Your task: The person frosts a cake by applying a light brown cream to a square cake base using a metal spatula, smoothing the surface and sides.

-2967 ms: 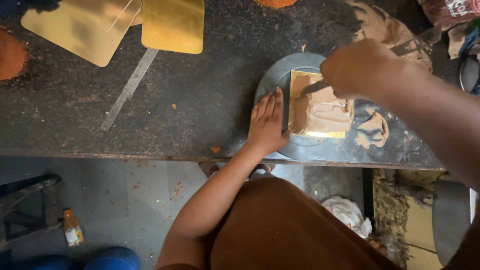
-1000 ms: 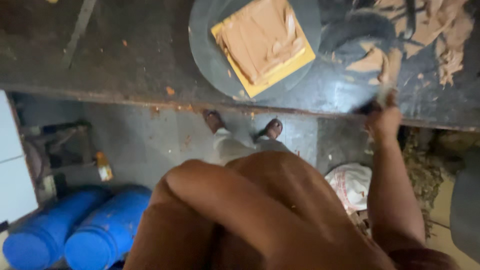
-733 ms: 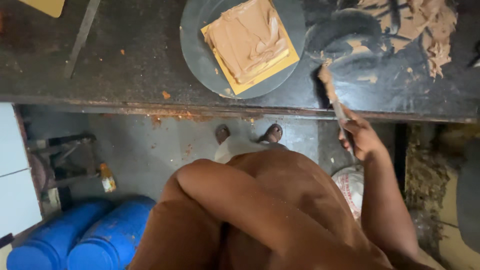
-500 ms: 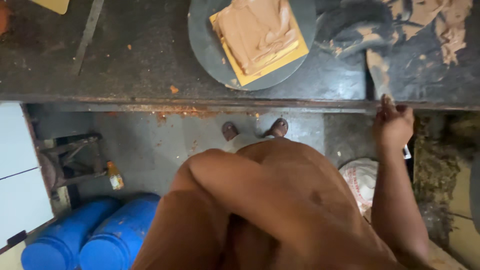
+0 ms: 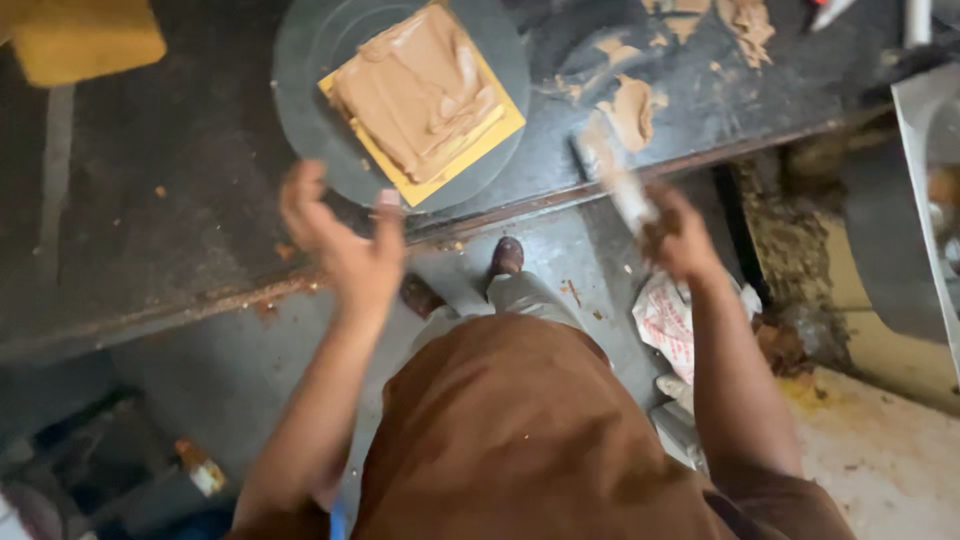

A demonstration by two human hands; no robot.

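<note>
Just below the turntable point(image 5: 300, 120) edge, left hand point(image 5: 345, 245) spread, nearer the slab point(image 5: 425, 95).
Right hand point(image 5: 680, 235) grips a blade point(image 5: 615, 175), angled up-left.

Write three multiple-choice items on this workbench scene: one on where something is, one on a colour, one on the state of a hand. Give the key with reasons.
1. Where does the clay-covered square plate lie?
A. on the round grey disc
B. on the floor
C. in the left hand

2. What colour is the square plate under the clay?
A. blue
B. yellow
C. white

3. What is the state of the right hand?
A. open and flat on the bench
B. resting on the plate
C. closed in a grip on a clay-smeared tool

Key:
1 A, the plate sits on the round grey disc on the dark bench.
2 B, yellow edges show around the brown clay.
3 C, the fingers wrap the clay-smeared tool, blurred, at the bench edge; the left hand is open, near the disc.
</note>
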